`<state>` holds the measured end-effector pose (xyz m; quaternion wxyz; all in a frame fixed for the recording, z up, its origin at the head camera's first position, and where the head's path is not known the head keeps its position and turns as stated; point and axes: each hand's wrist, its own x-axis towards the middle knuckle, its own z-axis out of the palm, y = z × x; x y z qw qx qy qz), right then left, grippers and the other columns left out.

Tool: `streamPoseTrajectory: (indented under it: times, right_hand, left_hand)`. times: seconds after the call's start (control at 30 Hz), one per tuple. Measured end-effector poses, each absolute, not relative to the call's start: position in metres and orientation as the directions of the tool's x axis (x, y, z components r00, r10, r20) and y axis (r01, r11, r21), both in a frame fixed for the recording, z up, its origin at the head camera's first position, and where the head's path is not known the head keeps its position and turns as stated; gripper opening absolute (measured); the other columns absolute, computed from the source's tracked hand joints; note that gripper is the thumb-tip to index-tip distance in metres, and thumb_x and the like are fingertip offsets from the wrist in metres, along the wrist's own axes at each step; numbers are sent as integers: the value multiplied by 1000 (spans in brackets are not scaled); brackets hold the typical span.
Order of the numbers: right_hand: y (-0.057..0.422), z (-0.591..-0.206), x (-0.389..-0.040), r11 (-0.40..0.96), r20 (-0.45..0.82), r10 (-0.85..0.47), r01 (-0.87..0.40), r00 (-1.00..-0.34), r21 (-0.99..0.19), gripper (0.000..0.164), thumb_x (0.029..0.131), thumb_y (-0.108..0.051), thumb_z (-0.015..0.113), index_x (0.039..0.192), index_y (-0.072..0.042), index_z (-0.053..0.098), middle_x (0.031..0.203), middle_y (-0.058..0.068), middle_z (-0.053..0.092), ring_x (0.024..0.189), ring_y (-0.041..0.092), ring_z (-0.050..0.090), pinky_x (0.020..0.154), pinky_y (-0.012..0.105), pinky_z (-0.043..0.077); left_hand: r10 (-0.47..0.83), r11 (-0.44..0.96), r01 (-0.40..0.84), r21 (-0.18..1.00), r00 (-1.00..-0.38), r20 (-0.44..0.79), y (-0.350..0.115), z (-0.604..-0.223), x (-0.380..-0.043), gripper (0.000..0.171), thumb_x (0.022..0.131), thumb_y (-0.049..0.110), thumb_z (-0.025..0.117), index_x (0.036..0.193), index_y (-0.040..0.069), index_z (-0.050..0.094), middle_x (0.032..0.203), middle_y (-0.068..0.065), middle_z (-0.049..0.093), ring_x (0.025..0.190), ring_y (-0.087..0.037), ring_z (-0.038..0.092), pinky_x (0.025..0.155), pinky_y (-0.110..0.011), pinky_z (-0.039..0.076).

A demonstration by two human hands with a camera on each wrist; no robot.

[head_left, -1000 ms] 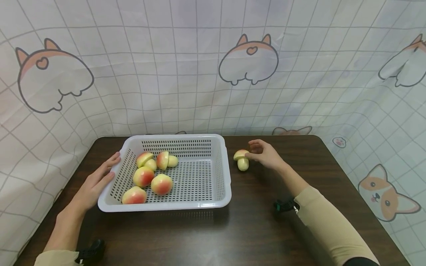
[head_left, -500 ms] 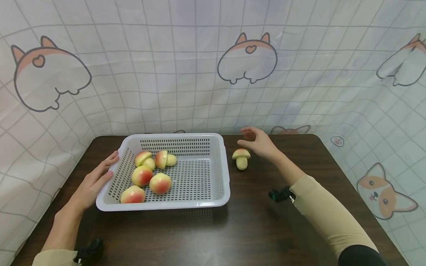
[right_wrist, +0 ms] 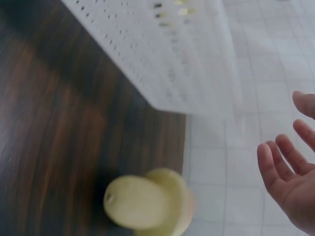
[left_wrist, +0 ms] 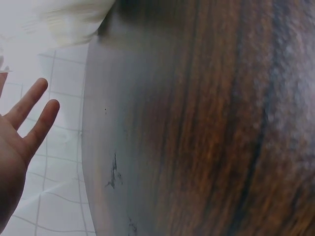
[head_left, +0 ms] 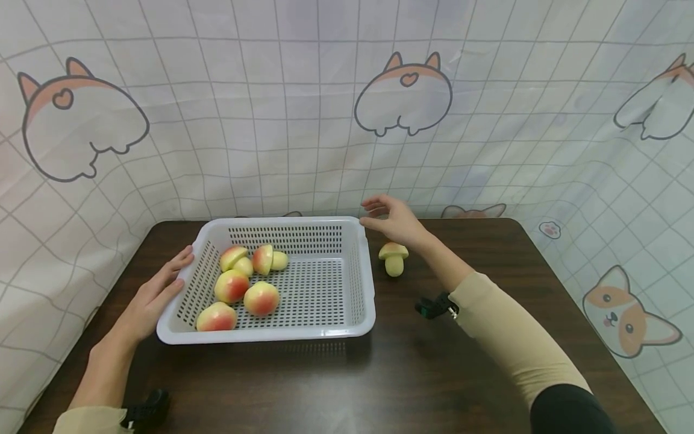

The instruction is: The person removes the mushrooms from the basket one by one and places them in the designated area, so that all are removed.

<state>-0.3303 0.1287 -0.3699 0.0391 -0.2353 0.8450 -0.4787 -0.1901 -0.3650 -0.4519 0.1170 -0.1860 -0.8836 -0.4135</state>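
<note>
Left hand (head_left: 152, 299) rests flat against the basket (head_left: 355, 283); right hand (head_left: 394, 219) hovers spread, empty, above the toy mushroom (head_left: 394, 258). No writing shows.

Left hand (left_wrist: 15, 142) with straight fingers (left_wrist: 42, 120), dark wood table (left_wrist: 206, 128), checked cloth (left_wrist: 59, 162) beyond its edge

In the left wrist view the left hand (left_wrist: 17, 132) is cut off at the 9 o'clock edge, only palm and two fingers showing, and the basket (left_wrist: 64, 19) is a pale blur at 11 o'clock. In the right wrist view the right hand (right_wrist: 290, 172) runs off the 3 o'clock edge, the mushroom (right_wrist: 147, 204) is blurred and clipped at 6 o'clock, and the basket wall is smeared. In the head view the left hand's (head_left: 154, 295) fingertips hide behind the basket's rim (head_left: 282, 222).
</note>
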Motion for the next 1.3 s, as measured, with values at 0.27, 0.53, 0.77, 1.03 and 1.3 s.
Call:
streamPoseTrajectory:
  times: [0.27, 0.53, 0.77, 1.03, 1.3]
  right_hand:
    - [96, -360, -333, 376, 178, -491, -392, -853, -840, 40, 100, -20, 70, 137, -8, 59, 136, 12, 59, 121, 26, 57, 94, 43, 51]
    - [66, -359, -338, 374, 168, -534, -410, -829, -831, 41, 100, -22, 70, 136, -5, 60, 131, 12, 62, 117, 25, 60, 91, 41, 53]
    - [38, -361, -342, 363, 165, -574, -430, -802, -826, 36, 100, -22, 70, 133, -8, 63, 128, 12, 64, 114, 24, 63, 91, 37, 52]
    - [12, -366, -342, 374, 127, -631, -444, -765, -814, 36, 99, -22, 70, 132, -7, 62, 126, 12, 65, 112, 24, 64, 89, 33, 53]
    - [-10, -373, -343, 396, 91, -665, -453, -741, -799, 40, 99, -17, 70, 133, 0, 60, 127, 15, 65, 115, 25, 63, 90, 28, 52]
  left_hand:
    - [234, 583, 431, 689, -901, 365, -365, -452, -192, 51, 107, 11, 46, 158, 9, 39, 167, -10, 27, 127, 12, 39, 81, -11, 46]
    - [233, 576, 425, 698, -904, 358, -364, -451, -192, 52, 107, 12, 45, 158, 9, 39, 168, -9, 26, 130, 12, 36, 84, -10, 45]
    - [226, 579, 418, 700, -907, 354, -364, -449, -192, 51, 107, 13, 45, 158, 10, 39, 168, -8, 26, 127, 12, 39, 83, -11, 46]
    - [222, 585, 401, 705, -915, 337, -363, -450, -192, 51, 108, 15, 44, 159, 11, 37, 169, -8, 24, 127, 15, 36, 82, -12, 47]
    - [220, 568, 413, 711, -910, 353, -365, -455, -190, 51, 107, 12, 44, 158, 8, 39, 168, -9, 25, 130, 13, 35, 82, -11, 45]
